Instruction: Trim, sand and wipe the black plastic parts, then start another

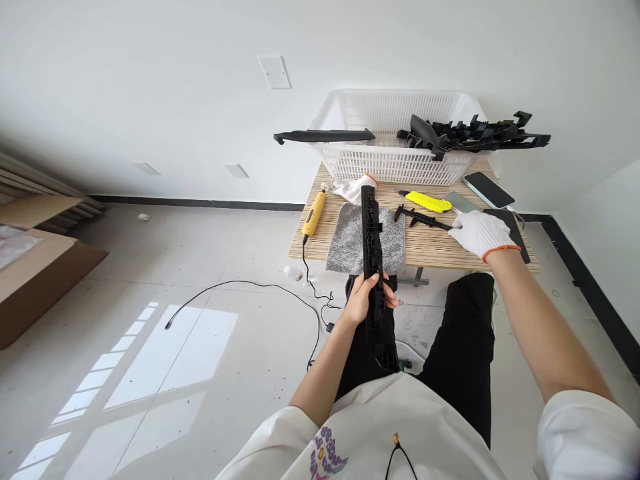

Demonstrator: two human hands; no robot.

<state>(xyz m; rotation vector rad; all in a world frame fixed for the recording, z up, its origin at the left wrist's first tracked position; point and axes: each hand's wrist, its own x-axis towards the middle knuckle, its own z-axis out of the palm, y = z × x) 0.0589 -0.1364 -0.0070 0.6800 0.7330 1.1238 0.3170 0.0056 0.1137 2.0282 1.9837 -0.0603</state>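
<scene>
My bare left hand (364, 297) is wrapped round the lower half of a long black plastic trim part (373, 240), its ribbed side facing me. The part stands lengthwise from my lap up over a grey cloth (345, 237) on the table. My right hand (480, 233) wears a white knit glove with an orange cuff. Its fingers close on the end of a black caliper (423, 219), whose jaws point left toward the cloth. Just behind the caliper lies a yellow utility knife (428, 201).
A white plastic basket (385, 165) at the table's back holds several black trim parts (480, 135), some jutting past its rim. A yellow corded rotary tool (314, 213) lies at left beside a white glove (353, 189). A phone (489, 190) lies at right. Cables (260, 283) trail over the floor.
</scene>
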